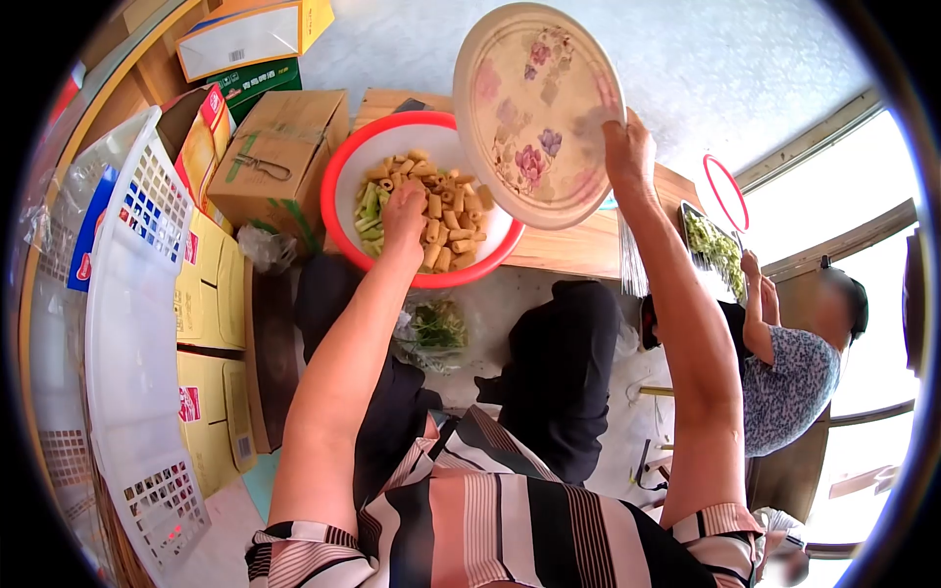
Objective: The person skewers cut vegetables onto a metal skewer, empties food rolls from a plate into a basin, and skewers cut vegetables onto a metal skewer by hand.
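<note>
Brown tubular pieces [456,221] lay beside the fingers of the left hand [404,218], curled, hold not determinable; the right hand [630,157] had fingers clamped on the floral tray [534,113].

Fingertips of the left hand [405,220] are lost among the brown pieces [459,211], so whether they grip any cannot be told. The tray [537,118] covers part of the basin [441,280] and some fingers of the right hand [630,155]. The co-worker [796,377] has a blurred head; the shirt [510,529] runs off the bottom edge
</note>
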A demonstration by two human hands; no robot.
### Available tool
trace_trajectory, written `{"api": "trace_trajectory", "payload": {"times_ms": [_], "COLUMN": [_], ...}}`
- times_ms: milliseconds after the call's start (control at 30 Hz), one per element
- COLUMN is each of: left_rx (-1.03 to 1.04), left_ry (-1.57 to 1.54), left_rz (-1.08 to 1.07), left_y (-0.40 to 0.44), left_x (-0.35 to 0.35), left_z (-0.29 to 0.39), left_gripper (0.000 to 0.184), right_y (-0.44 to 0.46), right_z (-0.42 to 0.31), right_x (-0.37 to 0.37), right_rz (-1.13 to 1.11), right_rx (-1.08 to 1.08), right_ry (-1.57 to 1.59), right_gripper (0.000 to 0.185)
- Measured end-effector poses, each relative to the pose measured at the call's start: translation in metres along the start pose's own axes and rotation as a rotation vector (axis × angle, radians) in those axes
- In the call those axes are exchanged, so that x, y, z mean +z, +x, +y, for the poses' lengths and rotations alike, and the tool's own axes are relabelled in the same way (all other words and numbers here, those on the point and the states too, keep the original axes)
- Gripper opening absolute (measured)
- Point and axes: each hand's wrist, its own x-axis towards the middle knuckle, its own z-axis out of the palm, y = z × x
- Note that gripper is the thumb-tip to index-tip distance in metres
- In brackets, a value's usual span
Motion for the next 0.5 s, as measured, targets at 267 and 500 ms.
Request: {"api": "trace_trajectory", "payload": {"times_ms": [267, 500], "left_rx": [-0.150, -0.050], "left_ry": [-0.180, -0.465], "left_rz": [-0.191, -0.254], "left_y": [-0.013, -0.004], "left_x": [0.012, -0.003], "left_z": [0.010, 0.024], "left_gripper": [0.045, 0.042], "right_y": [-0.021, -0.072], "right_z": [0.043, 0.048], "right_x": [-0.022, 0.002], "right_rz": [-0.007, -0.317], "right_rx": [0.352, 0.483], "right_ry": [0.949, 1.475], "right_gripper": [0.029, 0.053]}}
